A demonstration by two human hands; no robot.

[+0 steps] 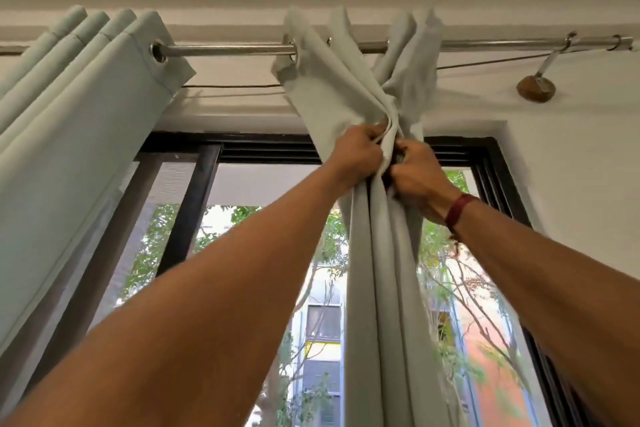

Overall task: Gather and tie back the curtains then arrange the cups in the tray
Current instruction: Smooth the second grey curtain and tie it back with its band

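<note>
While both arms are reaching up in the head view, the left hand [360, 149] and right hand [415, 173] are each clenching the gathered curtain [367, 288] below the rod [225, 49], knuckles nearly touching. Its cloth is looking soft, light and limp, folding readily; gripping the bunched neck is probably giving the firmest hold. No cups or tray are showing.

The bunched grey fabric curtain [377, 270] hangs from the round metal rod [228, 49], right of the pleated pale curtain [69, 135]; the black-framed window [180, 211] lies behind both
</note>
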